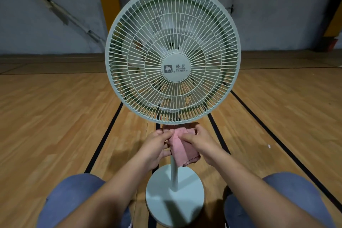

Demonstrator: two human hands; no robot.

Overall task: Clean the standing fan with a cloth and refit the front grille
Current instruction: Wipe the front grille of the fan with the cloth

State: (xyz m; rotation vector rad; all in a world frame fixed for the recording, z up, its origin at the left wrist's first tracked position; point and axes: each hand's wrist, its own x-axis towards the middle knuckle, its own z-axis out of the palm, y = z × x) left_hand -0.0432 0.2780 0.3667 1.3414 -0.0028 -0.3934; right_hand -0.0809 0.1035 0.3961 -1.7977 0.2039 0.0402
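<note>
A pale green standing fan faces me, its round front grille [173,55] mounted on the head, with a badge at the centre. Its thin pole [174,174] rises from a round base [174,198] on the floor. Just under the grille's bottom rim, both hands hold a pink cloth [182,149] in front of the pole. My left hand [155,146] pinches the cloth's upper left edge. My right hand [200,143] grips its upper right part with curled fingers. The cloth's lower corner hangs loose.
The fan stands on a wooden sports floor [55,116] with black lines. My knees in blue trousers [74,196] flank the base. A grey wall with yellow padding [108,2] lies behind.
</note>
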